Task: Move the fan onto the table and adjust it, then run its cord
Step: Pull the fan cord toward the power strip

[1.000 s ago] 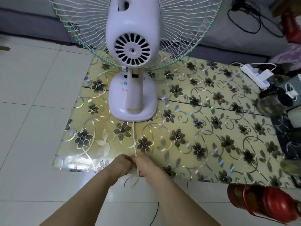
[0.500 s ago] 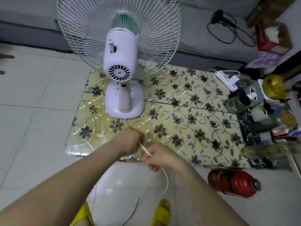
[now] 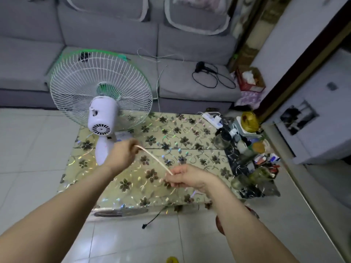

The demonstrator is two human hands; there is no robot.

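A white fan [image 3: 101, 114] with a green-rimmed wire cage stands upright at the left end of the low table [image 3: 190, 154], which is covered in a gold floral sheet. Its white cord [image 3: 154, 160] runs taut between my hands above the tabletop. My left hand [image 3: 123, 152] grips the cord close to the fan's base, partly hiding the base. My right hand [image 3: 185, 177] pinches the cord lower and to the right. A black plug end [image 3: 144, 226] lies on the tiled floor below the table's near edge.
A white power strip [image 3: 212, 118] sits at the table's far right corner. Jars, bottles and clutter [image 3: 248, 154] crowd the right end. A grey sofa [image 3: 133, 54] with a black cable lies behind. A white cabinet stands at the right.
The view has risen and pulled back. My hands, close together at the table's near edge before, have lifted and spread apart, stretching a length of cord between them.
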